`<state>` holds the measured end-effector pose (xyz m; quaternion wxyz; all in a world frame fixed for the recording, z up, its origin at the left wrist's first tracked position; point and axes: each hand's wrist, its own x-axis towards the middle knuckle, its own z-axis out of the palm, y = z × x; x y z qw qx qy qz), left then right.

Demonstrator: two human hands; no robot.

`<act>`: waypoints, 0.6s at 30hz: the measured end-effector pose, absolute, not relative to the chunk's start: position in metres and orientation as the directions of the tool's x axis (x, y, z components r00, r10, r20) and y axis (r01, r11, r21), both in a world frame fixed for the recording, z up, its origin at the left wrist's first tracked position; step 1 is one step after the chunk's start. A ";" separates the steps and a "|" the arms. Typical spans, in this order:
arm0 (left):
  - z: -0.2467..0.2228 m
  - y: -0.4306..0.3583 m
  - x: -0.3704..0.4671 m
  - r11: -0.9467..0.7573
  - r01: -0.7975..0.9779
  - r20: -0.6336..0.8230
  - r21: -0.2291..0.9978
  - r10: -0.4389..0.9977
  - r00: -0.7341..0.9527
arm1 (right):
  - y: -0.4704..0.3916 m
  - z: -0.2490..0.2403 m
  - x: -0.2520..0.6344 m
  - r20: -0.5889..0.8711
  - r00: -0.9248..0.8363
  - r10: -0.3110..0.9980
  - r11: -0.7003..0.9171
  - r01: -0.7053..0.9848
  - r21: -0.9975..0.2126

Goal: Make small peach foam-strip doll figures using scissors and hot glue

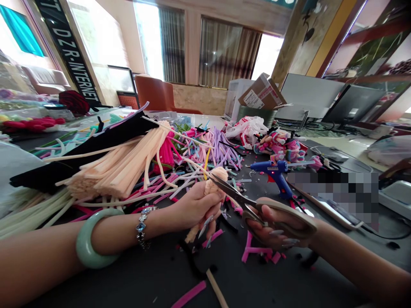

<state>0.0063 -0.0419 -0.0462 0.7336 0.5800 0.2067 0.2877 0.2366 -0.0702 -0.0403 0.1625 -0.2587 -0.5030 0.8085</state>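
Observation:
My left hand point(195, 209) is closed around a peach fuzzy bundle that looks like pipe cleaners point(220, 173), with its rounded top showing above the fingers. A peach end pokes out below the fist. In my right hand point(272, 229) is a pair of scissors point(236, 196), with fingers through the handles. Their blades reach left across the peach bundle's top, and I cannot tell how far apart they are. Close behind the hands, a blue glue gun point(272, 171) lies on the dark table point(135, 278), its small red light lit.
Thick peach pipe cleaners point(118, 167) lie at left beside a black strip point(80, 149). Purple stems point(224, 147), a white plastic bag point(247, 128) and a cardboard box point(261, 95) stand farther back. Pink offcuts point(255, 248) litter the table. Monitors point(311, 96) are at back right.

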 end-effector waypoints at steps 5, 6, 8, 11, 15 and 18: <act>-0.047 -0.042 0.006 0.165 -0.164 0.013 0.973 0.665 0.747 | -0.069 -0.037 0.236 -0.265 -0.814 0.517 -0.449 0.005 -0.893; -0.047 -0.042 0.006 0.165 -0.162 0.011 0.973 0.667 0.745 | -0.069 -0.037 0.236 -0.265 -0.812 0.520 -0.447 0.005 -0.894; -0.047 -0.042 0.006 0.161 -0.157 0.008 0.974 0.672 0.740 | -0.070 -0.035 0.236 -0.269 -0.806 0.527 -0.446 0.007 -0.895; -0.046 -0.043 0.006 0.157 -0.148 0.002 0.977 0.681 0.733 | -0.072 -0.032 0.235 -0.281 -0.790 0.544 -0.446 0.011 -0.895; -0.045 -0.042 0.006 0.157 -0.132 -0.011 0.979 0.681 0.732 | -0.074 -0.031 0.235 -0.293 -0.778 0.555 -0.440 0.024 -0.898; -0.044 -0.043 0.007 0.160 -0.131 -0.015 0.978 0.685 0.729 | -0.074 -0.031 0.237 -0.300 -0.777 0.554 -0.436 0.036 -0.899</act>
